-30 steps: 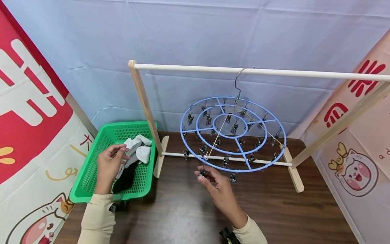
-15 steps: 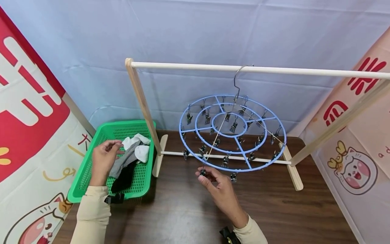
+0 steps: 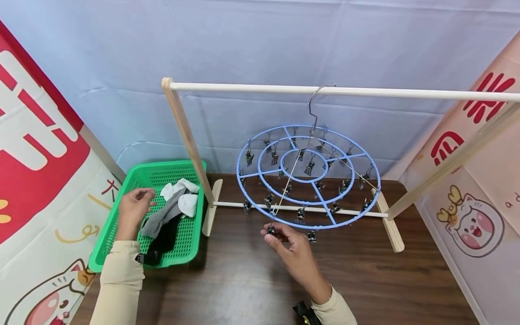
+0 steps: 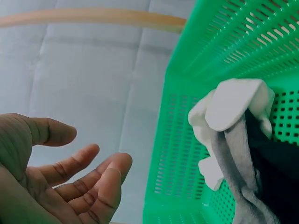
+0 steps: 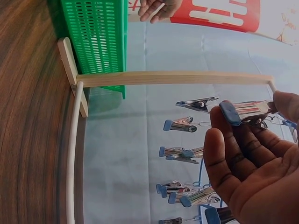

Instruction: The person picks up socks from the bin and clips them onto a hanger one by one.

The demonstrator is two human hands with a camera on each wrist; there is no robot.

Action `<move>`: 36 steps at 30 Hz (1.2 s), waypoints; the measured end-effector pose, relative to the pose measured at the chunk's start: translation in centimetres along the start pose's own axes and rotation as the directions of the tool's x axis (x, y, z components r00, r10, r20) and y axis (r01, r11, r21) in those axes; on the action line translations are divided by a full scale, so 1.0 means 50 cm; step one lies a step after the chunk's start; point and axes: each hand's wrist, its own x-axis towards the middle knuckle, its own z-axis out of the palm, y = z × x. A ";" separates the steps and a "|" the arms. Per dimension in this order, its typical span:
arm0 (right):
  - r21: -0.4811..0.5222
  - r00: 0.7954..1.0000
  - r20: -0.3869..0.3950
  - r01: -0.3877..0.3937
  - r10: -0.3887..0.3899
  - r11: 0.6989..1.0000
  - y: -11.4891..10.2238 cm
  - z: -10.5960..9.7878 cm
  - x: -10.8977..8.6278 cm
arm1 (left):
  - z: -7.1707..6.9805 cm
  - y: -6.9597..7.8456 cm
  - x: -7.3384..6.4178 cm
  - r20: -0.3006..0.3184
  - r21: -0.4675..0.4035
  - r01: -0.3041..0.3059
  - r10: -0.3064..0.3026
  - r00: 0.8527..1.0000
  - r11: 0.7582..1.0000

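My right hand [image 3: 295, 256] pinches a metal clip [image 5: 247, 112] with blue tips between thumb and fingers. This clip hangs at the front edge of a round blue clip hanger [image 3: 325, 204], which has several more clips on its rings. My left hand [image 3: 134, 211] hovers over the left side of a green basket [image 3: 190, 246], fingers loosely bent around nothing. Inside lie a grey sock [image 3: 163, 217], a white sock [image 3: 188, 205] and a black cloth [image 3: 164, 239], probably another sock. In the left wrist view, the left palm [image 4: 28, 196] is bare, apart from the basket's contents.
A wooden rack with a white top rail [image 3: 252, 88] carries the hanger by its metal hook [image 3: 313, 108]. Its left post [image 3: 188, 140] stands between basket and hanger. A lower bar [image 3: 231, 205] runs behind the right hand, above the brown table [image 3: 239, 280]. Printed cloths flank both sides.
My left hand has drawn back leftward off the socks, uncovering more of the grey one. The right hand keeps its pinch on the clip, almost unmoved. The view has shifted slightly.
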 end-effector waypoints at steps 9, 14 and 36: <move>0.010 1.000 -0.003 -0.003 0.003 1.000 0.001 -0.001 -0.001 | -0.006 -0.014 0.018 0.114 0.218 0.027 -0.053 0.992 0.975; 0.012 1.000 -0.014 -0.004 0.004 1.000 0.000 -0.001 -0.002 | -0.010 -0.023 0.027 0.171 0.208 0.039 -0.076 0.982 0.977; -0.018 1.000 -0.010 -0.003 0.003 1.000 -0.071 -0.014 -0.009 | -0.022 -0.051 0.074 0.574 0.438 0.035 -0.309 0.758 0.898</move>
